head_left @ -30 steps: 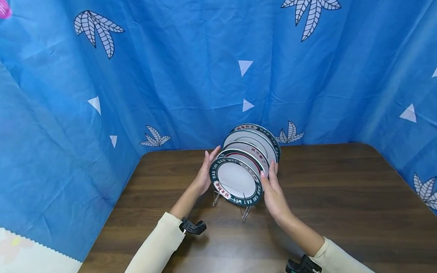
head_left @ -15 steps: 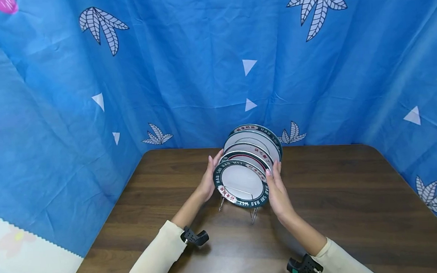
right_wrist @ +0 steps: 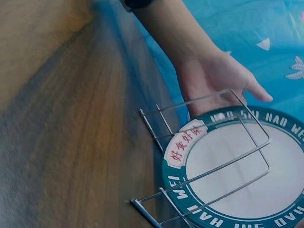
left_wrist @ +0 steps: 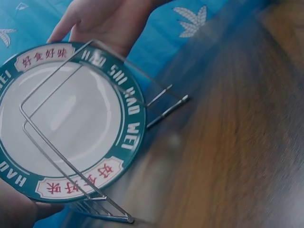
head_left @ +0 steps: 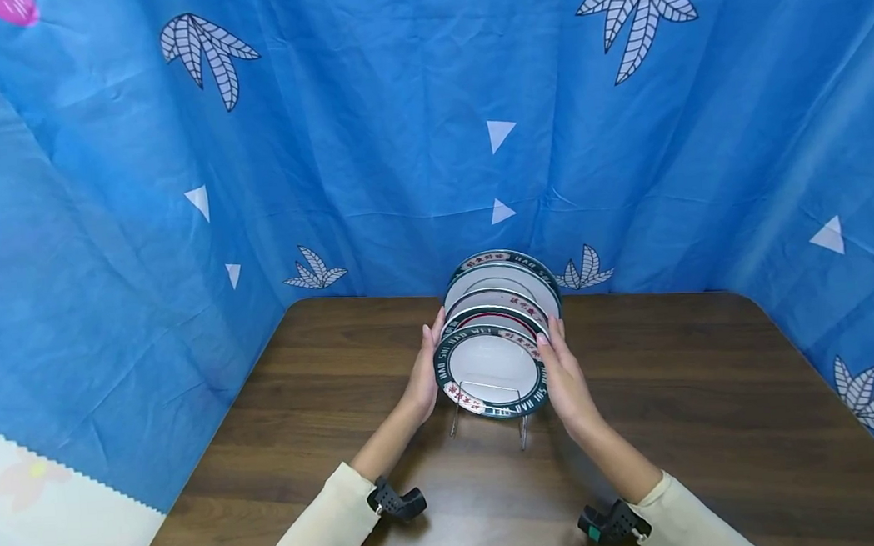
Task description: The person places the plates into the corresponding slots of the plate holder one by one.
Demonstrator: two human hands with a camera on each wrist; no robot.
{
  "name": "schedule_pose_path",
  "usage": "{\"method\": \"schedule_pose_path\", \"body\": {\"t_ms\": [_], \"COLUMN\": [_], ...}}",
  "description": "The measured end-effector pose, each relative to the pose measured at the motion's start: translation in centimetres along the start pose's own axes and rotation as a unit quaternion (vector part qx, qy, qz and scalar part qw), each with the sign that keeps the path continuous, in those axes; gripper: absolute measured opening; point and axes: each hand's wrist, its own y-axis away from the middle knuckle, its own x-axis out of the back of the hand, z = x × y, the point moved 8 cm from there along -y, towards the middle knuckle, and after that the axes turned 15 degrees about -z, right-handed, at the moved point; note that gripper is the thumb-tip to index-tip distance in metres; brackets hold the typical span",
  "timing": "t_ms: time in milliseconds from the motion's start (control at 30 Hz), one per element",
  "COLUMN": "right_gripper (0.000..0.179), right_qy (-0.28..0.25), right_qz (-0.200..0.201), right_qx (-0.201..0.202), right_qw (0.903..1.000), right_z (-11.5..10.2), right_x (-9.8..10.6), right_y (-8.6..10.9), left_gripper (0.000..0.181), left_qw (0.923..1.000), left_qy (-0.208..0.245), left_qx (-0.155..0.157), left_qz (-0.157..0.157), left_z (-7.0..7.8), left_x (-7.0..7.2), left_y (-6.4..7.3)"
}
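In the middle of the head view, several white plates with dark green lettered rims stand upright, one behind another, in a wire plate rack. The front plate faces me, the rack's thin wires crossing its lower part. My left hand lies along the left side of the row, its fingers reaching back by the rims. On the right side, my right hand rests against the plate edges with fingers stretched forward. Both wrist views show the front plate close up; the fingers are partly hidden behind it.
The rack stands on a dark brown wooden table. Behind it hangs a blue curtain with white leaf and triangle prints. Each wrist carries a black device, such as the left wrist device. A pale cloth shows at lower left.
The rack with its plates has turned so the front plate faces me more squarely, its front end shifting right and slightly nearer. Both hands have moved along with it, staying at its sides.
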Motion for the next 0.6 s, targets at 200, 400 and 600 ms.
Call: {"method": "schedule_pose_path", "body": {"t_ms": [200,400,600], "right_gripper": [0.062,0.060,0.059], "right_qy": [-0.008,-0.025,-0.036], "right_qz": [0.000,0.003,0.005], "right_qx": [0.008,0.012,0.017], "right_qw": [0.9999,0.9996,0.9992], "right_z": [0.1,0.2,0.3], "right_x": [0.7,1.1,1.5], "right_y": [-0.3,-0.4,-0.4], "left_gripper": [0.064,0.064,0.061], "left_qw": [0.9993,0.9984,0.9975], "left_qy": [-0.025,-0.035,-0.045], "left_qx": [-0.012,-0.008,-0.009], "left_qz": [0.024,0.044,0.053], "left_z": [0.3,0.6,0.6], "left_x": [-0.6,-1.3,-1.8], "left_y": [0.6,1.0,1.2]}}
